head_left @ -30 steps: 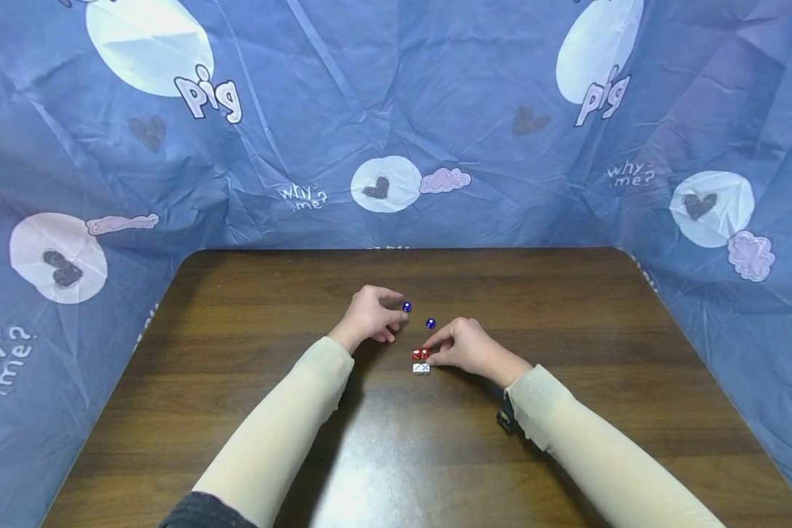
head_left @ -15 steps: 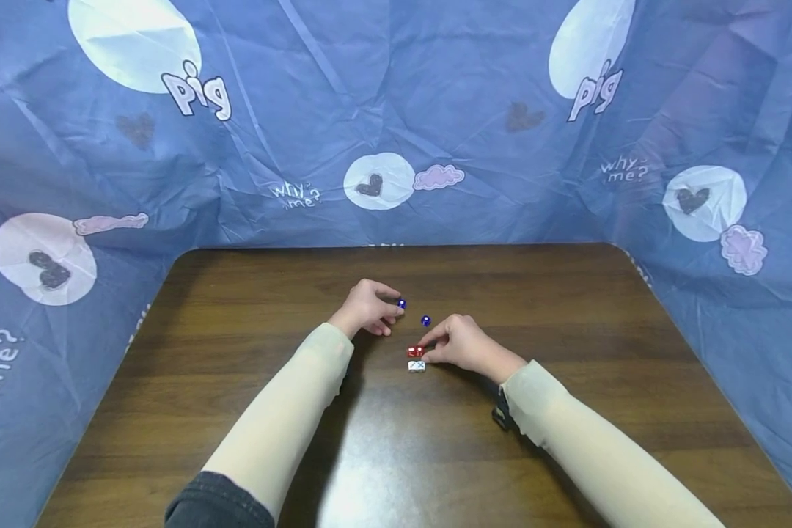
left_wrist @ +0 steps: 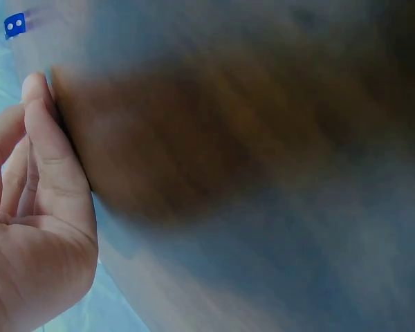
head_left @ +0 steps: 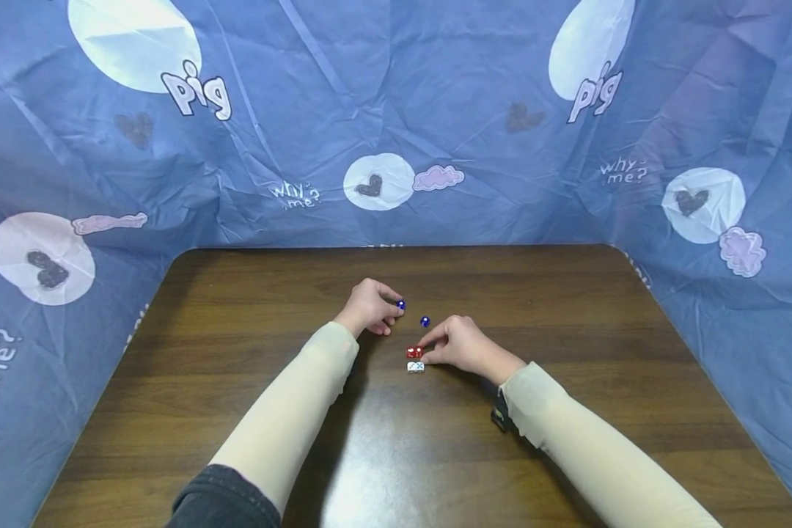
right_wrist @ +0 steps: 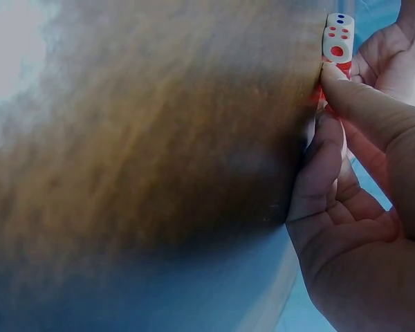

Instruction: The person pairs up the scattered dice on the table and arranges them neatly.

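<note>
In the head view my left hand (head_left: 367, 305) pinches a blue die (head_left: 401, 304) between thumb and index finger at the tabletop. A second blue die (head_left: 425, 321) lies to its right, nearer me. My right hand (head_left: 465, 345) holds its thumb and index finger around the right end of a pair of red dice (head_left: 413, 352). Directly in front of them sits a pair of white dice (head_left: 415, 367). The right wrist view shows the thumb against a red die (right_wrist: 344, 67), partly hidden, beside a white die (right_wrist: 338, 49). Fingers hide the held blue die in the left wrist view.
All the dice rest on a brown wooden table (head_left: 528, 293) with rounded far corners. A blue printed cloth (head_left: 488, 205) hangs behind and at both sides. Glare (head_left: 369, 469) lies on the near tabletop.
My left thumb and index finger have closed on the far blue die. The right hand stays at the red dice. The head view has shifted slightly.
</note>
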Motion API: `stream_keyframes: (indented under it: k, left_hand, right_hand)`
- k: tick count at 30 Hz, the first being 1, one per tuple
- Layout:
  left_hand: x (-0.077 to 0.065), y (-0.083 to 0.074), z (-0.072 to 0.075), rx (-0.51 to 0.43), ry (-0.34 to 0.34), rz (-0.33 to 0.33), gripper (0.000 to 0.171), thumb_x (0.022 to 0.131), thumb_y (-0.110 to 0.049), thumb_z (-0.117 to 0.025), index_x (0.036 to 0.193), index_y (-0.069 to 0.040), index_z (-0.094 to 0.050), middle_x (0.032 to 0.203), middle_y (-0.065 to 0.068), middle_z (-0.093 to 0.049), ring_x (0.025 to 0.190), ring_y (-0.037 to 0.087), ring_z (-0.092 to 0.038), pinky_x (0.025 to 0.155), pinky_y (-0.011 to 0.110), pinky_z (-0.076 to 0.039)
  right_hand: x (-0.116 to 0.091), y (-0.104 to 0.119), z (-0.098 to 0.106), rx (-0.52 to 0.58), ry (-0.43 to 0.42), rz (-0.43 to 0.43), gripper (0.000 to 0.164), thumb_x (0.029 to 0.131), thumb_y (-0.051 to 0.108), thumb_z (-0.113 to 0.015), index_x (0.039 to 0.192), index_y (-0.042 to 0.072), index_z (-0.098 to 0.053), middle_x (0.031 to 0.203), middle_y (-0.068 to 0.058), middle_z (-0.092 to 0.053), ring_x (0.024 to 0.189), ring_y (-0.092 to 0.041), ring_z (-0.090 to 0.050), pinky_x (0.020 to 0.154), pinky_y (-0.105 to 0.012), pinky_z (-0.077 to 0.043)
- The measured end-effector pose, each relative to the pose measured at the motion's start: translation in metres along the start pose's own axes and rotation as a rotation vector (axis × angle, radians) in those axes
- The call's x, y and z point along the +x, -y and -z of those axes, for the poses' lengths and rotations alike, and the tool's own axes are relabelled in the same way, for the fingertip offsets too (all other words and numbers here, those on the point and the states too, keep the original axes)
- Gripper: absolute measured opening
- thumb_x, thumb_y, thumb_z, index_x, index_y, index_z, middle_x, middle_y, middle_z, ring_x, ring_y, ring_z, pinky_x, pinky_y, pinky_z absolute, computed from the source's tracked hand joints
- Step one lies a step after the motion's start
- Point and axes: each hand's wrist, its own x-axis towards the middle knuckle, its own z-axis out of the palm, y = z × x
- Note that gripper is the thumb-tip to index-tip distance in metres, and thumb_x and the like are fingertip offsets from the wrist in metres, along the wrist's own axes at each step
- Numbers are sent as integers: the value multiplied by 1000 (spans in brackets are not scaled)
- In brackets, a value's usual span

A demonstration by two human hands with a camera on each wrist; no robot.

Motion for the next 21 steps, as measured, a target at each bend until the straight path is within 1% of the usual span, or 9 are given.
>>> stream_keyframes:
  k: [8,16,21]
  left_hand:
    - [0,-3,0,8,-1,6,30,88,-1,-80,118,-4,-75,69,17,-70,47,20,-65,47,34,-61]
    - [6,2,-1,-3,-17,4,20,87,0,-81,107,-2,-77,68,17,-70,46,20,-65,48,36,-61]
    - [5,3,-2,-6,-20,10,17,87,0,-81,103,-1,-77,68,17,-70,47,21,-66,48,36,-61]
  right_hand:
    - [0,0,0,1,-2,0,19,84,14,-87,102,13,-81,68,8,-68,57,-7,-56,48,-21,-45]
    - [0,-1,0,-2,-10,20,19,83,14,-87,101,12,-82,67,8,-67,57,-7,-57,48,-21,-45]
    - [0,-1,-1,5,-10,24,19,83,14,-87,101,12,-82,67,8,-67,57,-6,-56,48,-21,-45]
